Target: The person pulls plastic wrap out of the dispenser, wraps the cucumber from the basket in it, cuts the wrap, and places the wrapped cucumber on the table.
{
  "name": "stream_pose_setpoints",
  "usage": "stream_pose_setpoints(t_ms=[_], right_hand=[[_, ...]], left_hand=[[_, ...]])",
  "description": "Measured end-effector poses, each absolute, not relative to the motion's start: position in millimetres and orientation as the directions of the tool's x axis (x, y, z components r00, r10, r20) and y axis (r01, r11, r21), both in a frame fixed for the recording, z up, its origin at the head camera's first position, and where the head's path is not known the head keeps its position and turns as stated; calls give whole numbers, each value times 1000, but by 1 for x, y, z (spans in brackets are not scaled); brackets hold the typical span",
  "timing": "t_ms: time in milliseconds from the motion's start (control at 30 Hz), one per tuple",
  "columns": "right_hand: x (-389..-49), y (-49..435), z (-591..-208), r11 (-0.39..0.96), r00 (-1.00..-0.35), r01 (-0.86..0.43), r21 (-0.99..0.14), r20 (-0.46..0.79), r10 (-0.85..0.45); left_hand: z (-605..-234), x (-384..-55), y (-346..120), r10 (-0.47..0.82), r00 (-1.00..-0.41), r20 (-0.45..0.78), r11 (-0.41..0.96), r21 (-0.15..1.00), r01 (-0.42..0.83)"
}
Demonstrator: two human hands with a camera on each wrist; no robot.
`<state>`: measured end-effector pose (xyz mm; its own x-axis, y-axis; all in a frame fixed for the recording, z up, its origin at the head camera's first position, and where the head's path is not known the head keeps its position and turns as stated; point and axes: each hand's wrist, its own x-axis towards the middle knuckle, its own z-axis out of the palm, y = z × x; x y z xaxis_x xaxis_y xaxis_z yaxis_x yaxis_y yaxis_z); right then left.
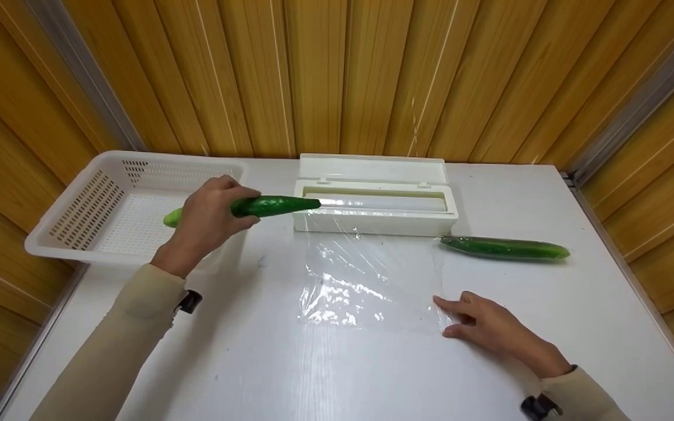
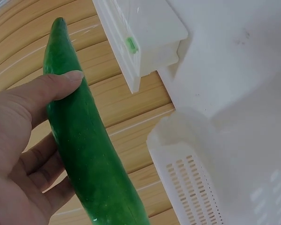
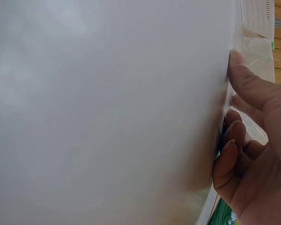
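My left hand [image 1: 211, 210] grips a dark green cucumber [image 1: 272, 204] around its middle, raised by the right side of the basket. Its dark tip points right toward the cling film box [image 1: 375, 222], and its paler end shows behind the hand. In the left wrist view the thumb lies across the cucumber [image 2: 91, 140], with fingers behind it. A sheet of clear cling film [image 1: 348, 286] stretches from the box toward me over the table. At the film's near right corner, my right hand [image 1: 489, 324] rests with thumb and forefinger spread apart, fingertips on the film's edge.
A white perforated basket [image 1: 68, 254] stands on the left of the white table [image 1: 267, 374]. The film box has its lid [image 1: 372, 168] raised, with a roll [image 1: 384, 203] inside. Right of it lies another cucumber [image 1: 506, 248], covered in shiny film. Wood-patterned walls [image 1: 319, 76] enclose the table.
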<state>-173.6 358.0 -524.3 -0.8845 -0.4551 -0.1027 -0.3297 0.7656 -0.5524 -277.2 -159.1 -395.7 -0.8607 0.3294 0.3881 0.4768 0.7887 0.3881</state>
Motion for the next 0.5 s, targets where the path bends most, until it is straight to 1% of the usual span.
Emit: stream_pose_setpoints(t_ms=[500], right_hand=[[-173,358,-526,762,-885,-343,-550,-84,-459]], left_hand=[[-401,-276,-135,376,-845,379,782,359,509]])
